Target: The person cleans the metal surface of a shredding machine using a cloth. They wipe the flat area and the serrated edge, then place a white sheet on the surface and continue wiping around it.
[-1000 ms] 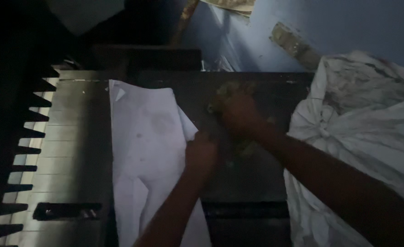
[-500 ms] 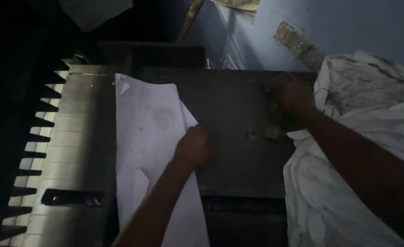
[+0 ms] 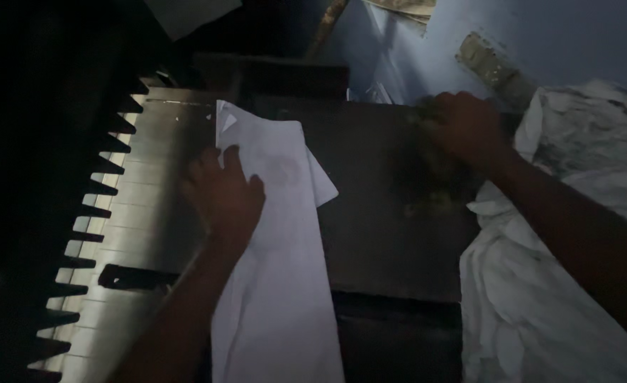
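Observation:
A long stack of white paper sheets [image 3: 285, 284] lies on a dark metal machine bed [image 3: 377, 234], its left edge against a pale metal plate [image 3: 150, 206]. My left hand [image 3: 221, 191] rests flat, fingers spread, on the left edge of the paper where it meets the plate. My right hand [image 3: 462, 128] is at the far right of the bed, fingers curled over a dark crumpled wad [image 3: 427, 177] of scraps; the dim light hides whether it grips them.
The pale plate has a row of dark comb-like teeth [image 3: 93, 213] along its left side and a dark slot [image 3: 136, 278]. A heap of crumpled white paper or cloth [image 3: 562, 284] lies at the right. A blue wall [image 3: 562, 35] stands behind.
My left hand has moved left, from the paper's right edge to its left edge by the plate. My right hand has swept the dark scraps right toward the bed's far corner.

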